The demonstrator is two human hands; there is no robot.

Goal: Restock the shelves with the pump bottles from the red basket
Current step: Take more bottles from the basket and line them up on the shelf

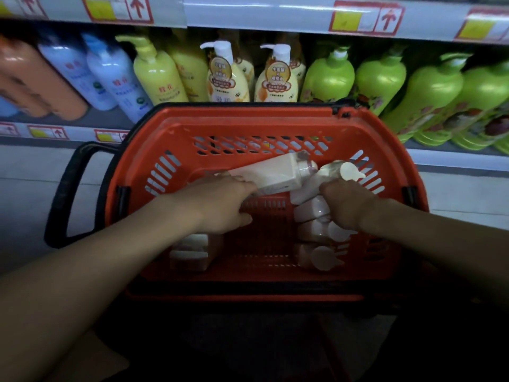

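Two hands in the red basket (176, 133) — left hand (220, 205) and right hand (347, 202) each around a pump bottle (264, 175).

The scene is dimly lit, darkest along the bottom. Shelf bottles (327, 75) are blurred, and wide-angle bending is seen at the edges.

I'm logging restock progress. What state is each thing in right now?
Left hand: grips the pale bottle, lifted at a slant inside the basket.
Right hand: holds a cream pump bottle near the basket's right wall.
Red basket: upright, several bottles lying on its floor.
Black handle: folded out to the left.
Shelf bottles: standing in rows.
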